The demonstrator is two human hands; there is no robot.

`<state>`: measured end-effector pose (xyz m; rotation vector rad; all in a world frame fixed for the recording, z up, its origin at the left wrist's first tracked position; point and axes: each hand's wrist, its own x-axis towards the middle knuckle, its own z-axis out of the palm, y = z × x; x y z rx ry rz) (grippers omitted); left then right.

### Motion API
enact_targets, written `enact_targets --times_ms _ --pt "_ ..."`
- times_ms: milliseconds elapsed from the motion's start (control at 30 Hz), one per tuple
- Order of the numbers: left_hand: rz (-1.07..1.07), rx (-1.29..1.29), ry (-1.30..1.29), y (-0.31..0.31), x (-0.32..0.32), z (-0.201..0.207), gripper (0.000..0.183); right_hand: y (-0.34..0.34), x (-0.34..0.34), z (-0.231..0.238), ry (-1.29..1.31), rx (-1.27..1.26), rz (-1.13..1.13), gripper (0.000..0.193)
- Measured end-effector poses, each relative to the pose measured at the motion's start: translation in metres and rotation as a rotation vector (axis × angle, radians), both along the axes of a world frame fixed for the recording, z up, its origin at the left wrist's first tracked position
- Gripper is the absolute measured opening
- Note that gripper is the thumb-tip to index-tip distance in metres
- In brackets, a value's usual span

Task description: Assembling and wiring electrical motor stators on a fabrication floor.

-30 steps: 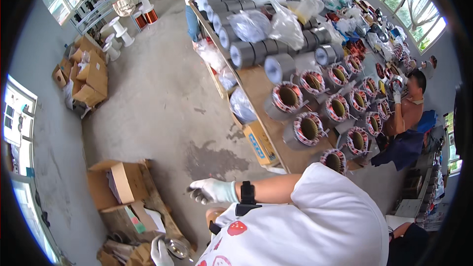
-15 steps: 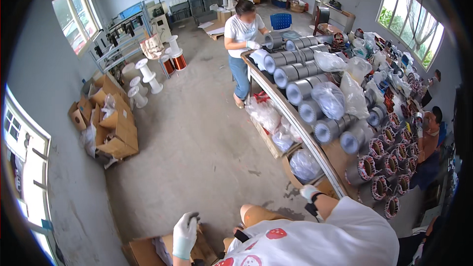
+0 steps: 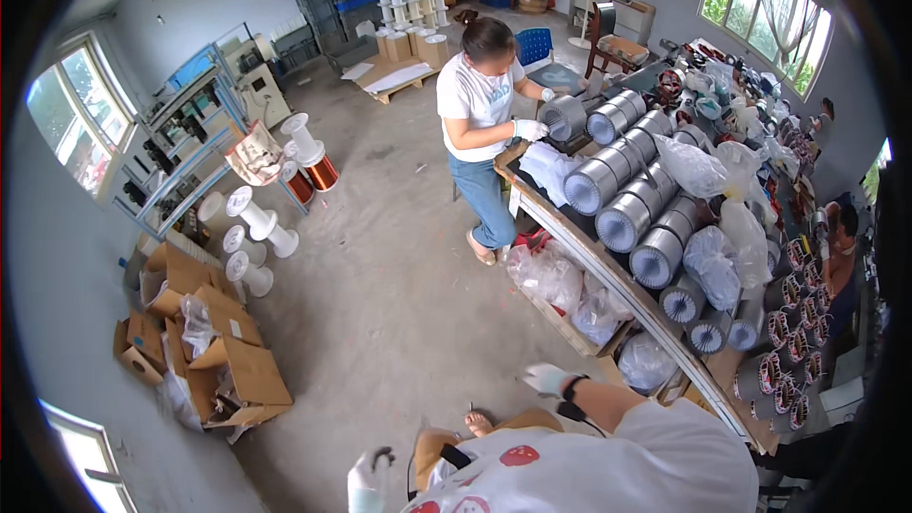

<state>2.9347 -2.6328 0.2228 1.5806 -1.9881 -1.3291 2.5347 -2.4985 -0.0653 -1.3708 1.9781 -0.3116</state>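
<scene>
My left hand [image 3: 369,477], in a white glove with dark fingertips, hangs at the lower edge with its fingers loosely apart and nothing in it. In front of my body is my right hand [image 3: 549,378], also gloved, its fingers loosely stretched out and slightly blurred; it holds nothing. A dark band circles that wrist. Nearest to the right hand are a clear plastic bag [image 3: 648,361] under the table and the long table's pale edge [image 3: 655,334]. Grey metal stator cores [image 3: 635,215] lie in rows on the table, apart from both hands.
A co-worker [image 3: 483,100] in white gloves handles a core at the table's far end. Bagged things [image 3: 546,275] lie beneath the table. Opened cardboard boxes [image 3: 242,375] and white spools [image 3: 256,214] stand left on the concrete floor [image 3: 389,294]. Wound stators [image 3: 788,347] fill the right.
The view has moved forward along the table, and the boxes and co-worker appear nearer. My right hand has swung left, away from the table edge; my left hand is lower in view.
</scene>
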Motion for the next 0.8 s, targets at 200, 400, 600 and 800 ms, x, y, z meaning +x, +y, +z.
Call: enact_targets --times_ms 200,400,600,800 --pt "-0.083 -0.092 0.0 -0.259 -0.026 -0.036 0.021 -0.341 0.005 0.12 -1.191 -0.004 -0.239 0.031" --pt "-0.499 0.093 0.237 -0.466 -0.213 0.003 0.039 -0.595 -0.05 0.207 -1.333 -0.333 -0.364 0.031" --pt "-0.655 0.577 0.262 -0.607 -0.391 0.0 0.052 -0.769 -0.149 0.224 -1.089 -0.488 -0.73 0.025" --pt "-0.565 1.144 0.321 -0.783 -0.506 -0.016 0.035 -0.923 -0.257 0.186 0.062 -0.662 -0.42 0.021"
